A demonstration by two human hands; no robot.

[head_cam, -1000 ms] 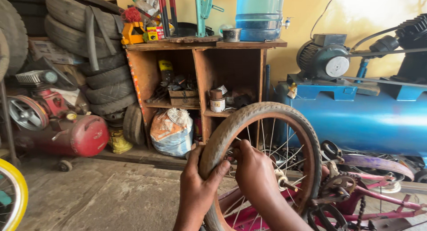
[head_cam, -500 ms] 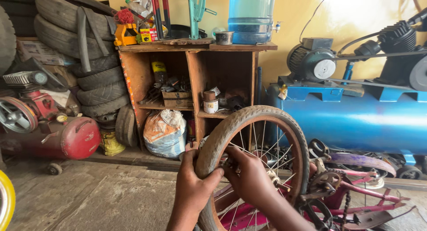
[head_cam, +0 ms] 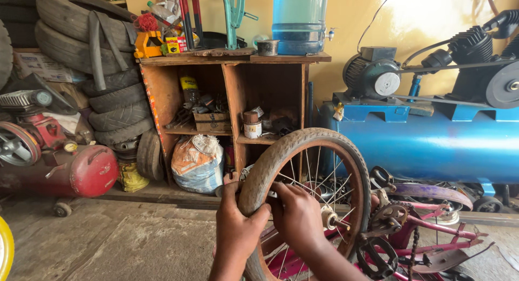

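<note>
Worn brown rubber bicycle tyre (head_cam: 281, 151) on its spoked wheel, in front of the blue compressor tank (head_cam: 432, 146); left hand (head_cam: 235, 227) clamped on its tread, right hand (head_cam: 296, 213) gripping its inner edge by the spokes; risk: the 2 hands slipping, fingers pinched between tyre and rim.

Left hand (head_cam: 236, 227), right hand (head_cam: 296, 216): closed grips.

wooden shelf (head_cam: 232, 59) with water jug (head_cam: 299, 13) on top, stacked tyres (head_cam: 81, 43) left, blue compressor tank (head_cam: 432, 146) right, red compressor (head_cam: 70, 170) on floor
</note>
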